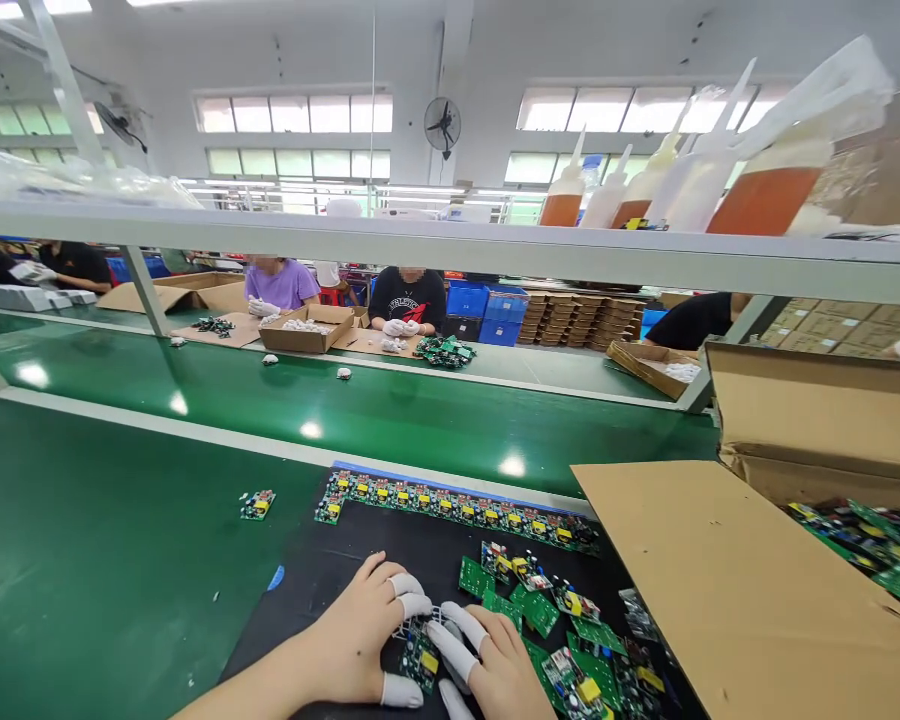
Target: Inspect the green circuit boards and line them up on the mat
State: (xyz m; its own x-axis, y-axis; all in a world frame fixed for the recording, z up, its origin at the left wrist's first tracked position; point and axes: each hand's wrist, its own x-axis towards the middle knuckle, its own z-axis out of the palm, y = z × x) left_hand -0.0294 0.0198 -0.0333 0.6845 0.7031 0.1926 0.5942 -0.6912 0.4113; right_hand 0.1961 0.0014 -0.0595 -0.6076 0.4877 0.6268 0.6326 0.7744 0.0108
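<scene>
Both hands meet over the black mat [330, 575] at the lower middle, white finger cots on several fingers. Between them lies a small green circuit board [421, 658] with a yellow part, and a pale grid-like piece at its upper edge. My left hand [371, 632] grips the board from the left, thumb below and fingertips above. From the right, my right hand [484, 655] has its covered fingers closed on the board's top right corner and the grid-like piece. A row of joined boards [450, 503] runs along the mat's far edge. Loose boards [536, 608] are heaped right of my hands.
One board [258, 504] lies on the green table at left. An open carton [817, 450] with boards stands at right, its flap over the bench. Beyond are a green conveyor [420, 410], a shelf [435, 240] with bottles, and several people working.
</scene>
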